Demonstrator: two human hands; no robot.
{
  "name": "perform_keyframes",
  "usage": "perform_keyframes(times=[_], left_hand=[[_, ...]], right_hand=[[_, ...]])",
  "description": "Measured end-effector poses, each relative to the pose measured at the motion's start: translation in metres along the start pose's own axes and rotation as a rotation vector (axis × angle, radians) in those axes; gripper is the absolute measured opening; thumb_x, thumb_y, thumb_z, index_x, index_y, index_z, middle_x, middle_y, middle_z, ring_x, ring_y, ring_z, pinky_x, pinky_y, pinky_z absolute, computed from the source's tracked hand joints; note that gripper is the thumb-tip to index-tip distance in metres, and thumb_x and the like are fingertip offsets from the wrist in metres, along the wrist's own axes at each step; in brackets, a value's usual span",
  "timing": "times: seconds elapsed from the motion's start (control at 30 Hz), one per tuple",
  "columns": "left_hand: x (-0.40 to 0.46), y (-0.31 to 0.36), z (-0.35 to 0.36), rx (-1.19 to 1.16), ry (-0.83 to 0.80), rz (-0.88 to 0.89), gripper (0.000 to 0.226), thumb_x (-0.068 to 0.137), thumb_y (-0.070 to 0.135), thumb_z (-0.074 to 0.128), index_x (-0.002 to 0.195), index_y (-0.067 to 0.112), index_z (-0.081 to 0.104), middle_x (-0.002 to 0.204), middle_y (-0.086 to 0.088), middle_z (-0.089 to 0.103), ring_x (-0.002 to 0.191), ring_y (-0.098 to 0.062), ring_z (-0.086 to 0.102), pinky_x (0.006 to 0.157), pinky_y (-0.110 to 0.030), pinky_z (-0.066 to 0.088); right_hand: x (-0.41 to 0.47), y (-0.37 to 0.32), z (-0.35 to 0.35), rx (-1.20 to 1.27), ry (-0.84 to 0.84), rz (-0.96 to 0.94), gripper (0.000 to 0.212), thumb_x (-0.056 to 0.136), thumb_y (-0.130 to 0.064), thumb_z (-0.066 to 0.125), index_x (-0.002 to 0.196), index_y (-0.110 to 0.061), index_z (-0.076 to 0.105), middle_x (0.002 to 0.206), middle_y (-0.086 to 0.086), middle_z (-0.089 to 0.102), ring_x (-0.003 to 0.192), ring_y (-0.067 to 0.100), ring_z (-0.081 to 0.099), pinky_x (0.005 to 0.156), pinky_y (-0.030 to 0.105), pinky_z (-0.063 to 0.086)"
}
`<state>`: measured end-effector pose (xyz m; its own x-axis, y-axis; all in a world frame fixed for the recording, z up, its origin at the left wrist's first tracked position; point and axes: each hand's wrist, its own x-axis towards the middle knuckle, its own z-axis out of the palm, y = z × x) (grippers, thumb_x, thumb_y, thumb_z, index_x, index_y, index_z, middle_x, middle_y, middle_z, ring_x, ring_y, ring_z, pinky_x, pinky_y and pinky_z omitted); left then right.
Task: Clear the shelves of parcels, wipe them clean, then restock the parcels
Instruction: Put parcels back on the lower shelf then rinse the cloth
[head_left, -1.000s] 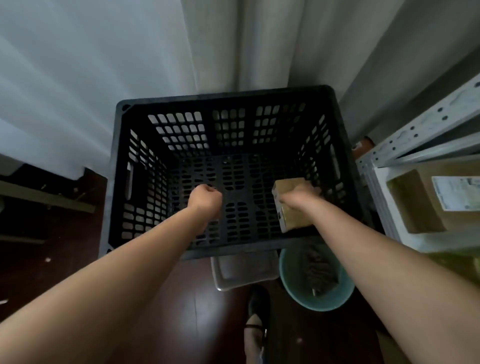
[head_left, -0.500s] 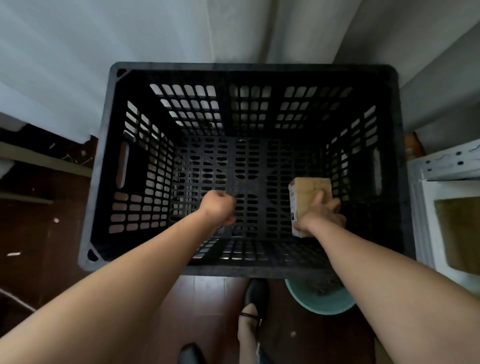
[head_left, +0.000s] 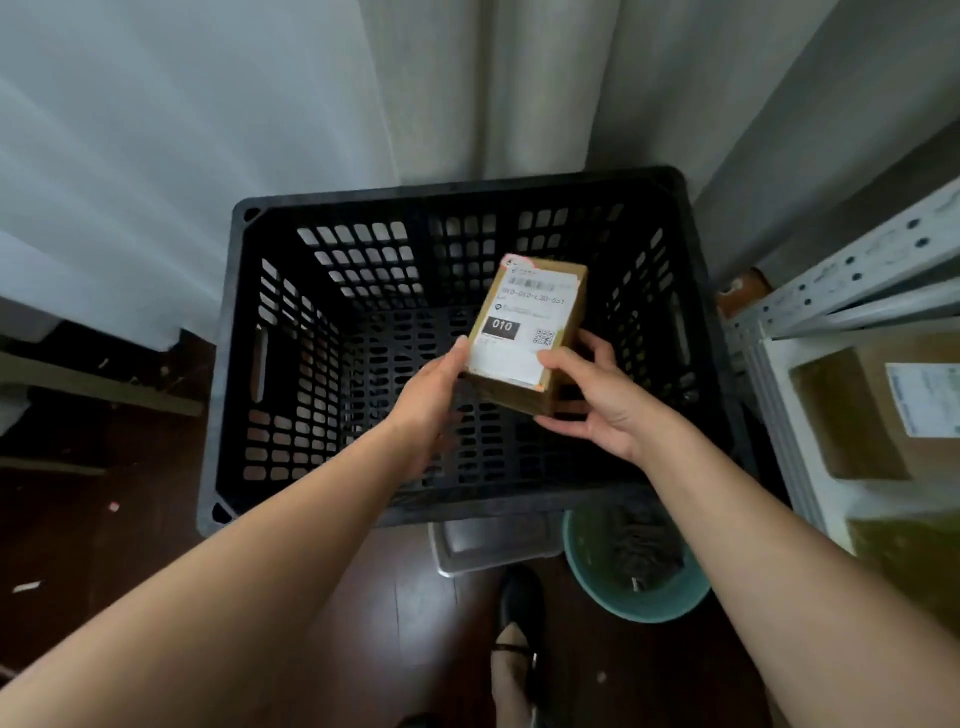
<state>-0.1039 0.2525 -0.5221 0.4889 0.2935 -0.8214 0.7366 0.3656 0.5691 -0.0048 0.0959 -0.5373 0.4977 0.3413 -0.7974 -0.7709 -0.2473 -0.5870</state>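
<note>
The small parcel, a second ago low in the black crate, is now lifted above it, label up, both hands' fingers holding it: restocking the shelf at right looks next.

At lower frame, the dark wooden floor bears a black crate and a teal basin; at right, the shelf holds a cardboard parcel.

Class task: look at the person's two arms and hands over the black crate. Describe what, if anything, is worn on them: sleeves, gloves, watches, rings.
Both forearms are bare up to the frame edge; no sleeves show. The left hand and right hand wear no gloves. No watch, bracelet or ring shows on either wrist or on the visible fingers. Fingernails look short and unpainted, though the dim picture makes that hard to tell.
</note>
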Motion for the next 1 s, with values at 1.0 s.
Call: perform_keyframes(times=[1.0], left_hand=[[-0.255, -0.199, 0.149, 0.344, -0.53, 0.172, 0.041, 0.087, 0.043, 0.067, 0.122, 0.025, 0.057, 0.112, 0.003, 0.068, 0.104, -0.019, 0.065, 0.101, -0.039, 0.048]], right_hand=[[-0.345, 0.271, -0.125, 0.681, 0.261, -0.377, 0.072, 0.073, -0.015, 0.075, 0.139, -0.027, 0.048, 0.119, -0.001, 0.071, 0.113, 0.022, 0.066, 0.098, 0.043, 0.051]])
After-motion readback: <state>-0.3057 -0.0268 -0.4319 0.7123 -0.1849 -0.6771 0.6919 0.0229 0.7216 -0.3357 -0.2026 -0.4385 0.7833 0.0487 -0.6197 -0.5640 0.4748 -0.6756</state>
